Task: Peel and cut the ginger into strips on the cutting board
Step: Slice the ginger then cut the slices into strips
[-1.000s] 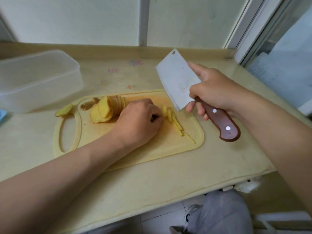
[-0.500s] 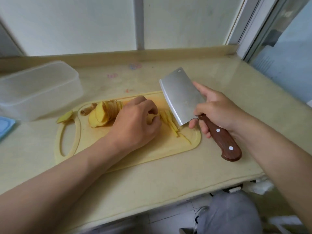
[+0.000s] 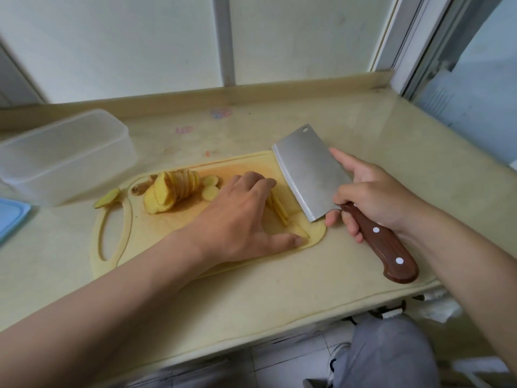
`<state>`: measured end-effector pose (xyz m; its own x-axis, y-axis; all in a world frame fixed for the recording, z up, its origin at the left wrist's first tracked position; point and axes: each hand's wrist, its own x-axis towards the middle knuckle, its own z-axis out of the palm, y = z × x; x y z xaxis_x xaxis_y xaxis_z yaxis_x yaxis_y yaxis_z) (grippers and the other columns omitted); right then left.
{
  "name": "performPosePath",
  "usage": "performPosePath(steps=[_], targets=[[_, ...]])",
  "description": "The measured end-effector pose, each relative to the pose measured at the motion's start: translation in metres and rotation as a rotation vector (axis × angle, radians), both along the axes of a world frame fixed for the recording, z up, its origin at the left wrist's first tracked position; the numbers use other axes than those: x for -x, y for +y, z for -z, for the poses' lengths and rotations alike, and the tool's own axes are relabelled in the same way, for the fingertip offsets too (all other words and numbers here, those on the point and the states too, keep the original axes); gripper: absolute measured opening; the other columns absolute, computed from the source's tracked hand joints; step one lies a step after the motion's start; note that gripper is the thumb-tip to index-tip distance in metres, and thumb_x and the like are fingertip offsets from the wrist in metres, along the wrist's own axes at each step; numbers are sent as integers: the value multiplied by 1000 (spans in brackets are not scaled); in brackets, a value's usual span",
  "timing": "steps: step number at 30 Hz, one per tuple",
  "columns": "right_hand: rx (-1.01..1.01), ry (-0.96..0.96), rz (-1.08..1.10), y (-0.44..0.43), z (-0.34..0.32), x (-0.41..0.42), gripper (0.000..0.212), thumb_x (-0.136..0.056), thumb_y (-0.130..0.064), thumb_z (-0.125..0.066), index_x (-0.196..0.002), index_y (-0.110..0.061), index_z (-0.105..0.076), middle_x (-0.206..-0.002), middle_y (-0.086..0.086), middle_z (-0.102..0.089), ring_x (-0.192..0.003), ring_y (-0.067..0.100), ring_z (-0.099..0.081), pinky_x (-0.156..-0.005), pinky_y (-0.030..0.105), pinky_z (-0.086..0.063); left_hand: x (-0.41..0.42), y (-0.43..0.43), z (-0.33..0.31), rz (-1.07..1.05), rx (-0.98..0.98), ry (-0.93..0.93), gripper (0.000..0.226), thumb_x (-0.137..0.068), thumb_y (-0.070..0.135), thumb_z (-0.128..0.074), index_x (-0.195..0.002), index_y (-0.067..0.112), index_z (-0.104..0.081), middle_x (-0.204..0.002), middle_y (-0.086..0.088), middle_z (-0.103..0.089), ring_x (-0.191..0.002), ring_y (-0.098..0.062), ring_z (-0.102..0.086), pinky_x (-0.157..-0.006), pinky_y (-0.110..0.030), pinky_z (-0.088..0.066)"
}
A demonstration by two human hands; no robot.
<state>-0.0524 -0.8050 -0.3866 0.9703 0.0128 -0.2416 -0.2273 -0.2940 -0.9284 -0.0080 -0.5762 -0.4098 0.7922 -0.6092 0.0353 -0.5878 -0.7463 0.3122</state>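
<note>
A pale yellow cutting board [image 3: 156,231] lies on the counter. On its left part leans a fanned stack of ginger slices [image 3: 173,191], with two loose round slices [image 3: 210,186] beside it. My left hand [image 3: 240,219] lies over the board's right part, fingers bent over a small stack of ginger slices [image 3: 278,207] and thumb stretched along the board's near edge by a few cut strips [image 3: 300,229]. My right hand [image 3: 372,194] grips the brown-handled cleaver [image 3: 310,172], whose blade is tilted just right of the stack, its edge near the board.
A clear plastic container [image 3: 64,155] stands at the back left, with a blue lid [image 3: 11,219] at the left edge. One ginger piece [image 3: 107,198] lies off the board by its handle. The counter's front edge runs close below the board.
The cleaver came down from above the counter to the board beside the small stack. My left hand uncurled, its thumb stretching out to the board's near right corner.
</note>
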Motion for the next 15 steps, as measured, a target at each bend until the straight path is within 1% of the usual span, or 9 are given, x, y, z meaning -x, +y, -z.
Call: performPosePath(steps=[3, 4, 7, 9, 12, 14, 15], targets=[[1, 11, -3, -1, -4, 6, 84, -94, 8, -43, -89, -75, -54, -66, 25, -69, -41, 24, -50, -41, 29, -46, 5, -4, 0, 12, 27, 7, 101, -76, 77, -60, -153, 18, -30, -147, 0, -38, -133, -18, -33, -112, -29, -28], [1, 16, 2, -3, -4, 9, 84, -95, 8, -44, -90, -75, -54, -67, 25, -69, -41, 23, -50, -41, 29, -46, 6, -5, 0, 10, 34, 2, 98, -78, 75, -61, -152, 18, -31, -146, 0, -38, -133, -19, -34, -111, -29, -28], [-14, 32, 23, -11, -5, 19, 80, -95, 9, -44, -102, -71, -48, -68, 27, -68, -40, 23, -49, -40, 29, -45, 9, -10, 2, -4, 56, -32, 90, -82, 69, -62, -150, 17, -35, -143, -2, -41, -131, -20, -37, -109, -27, -28], [-27, 43, 33, -14, -5, 29, 81, -96, 10, -44, -107, -70, -46, -69, 27, -68, -42, 25, -49, -39, 29, -45, 11, -15, 4, -5, 71, -38, 86, -85, 64, -62, -151, 16, -34, -144, -3, -41, -133, -22, -38, -110, -27, -27], [-35, 58, 32, -12, -6, 43, 82, -97, 10, -43, -104, -71, -49, -68, 27, -69, -42, 26, -50, -39, 29, -45, 11, -19, 4, -29, 87, -36, 78, -92, 52, -61, -153, 14, -32, -149, -5, -40, -135, -25, -39, -112, -29, -28], [-30, 55, 37, -6, -5, 49, 83, -97, 10, -42, -102, -73, -51, -70, 27, -69, -41, 25, -51, -39, 31, -46, 7, -18, 2, -75, 111, -43, 67, -94, 43, -61, -149, 13, -40, -145, -7, -47, -131, -27, -44, -107, -30, -32], [-29, 52, 46, -3, -4, 51, 83, -96, 9, -41, -107, -72, -51, -70, 27, -69, -42, 26, -51, -40, 31, -46, 5, -18, 2, -100, 129, -53, 60, -95, 38, -62, -145, 12, -46, -141, -8, -51, -127, -28, -48, -103, -30, -34]])
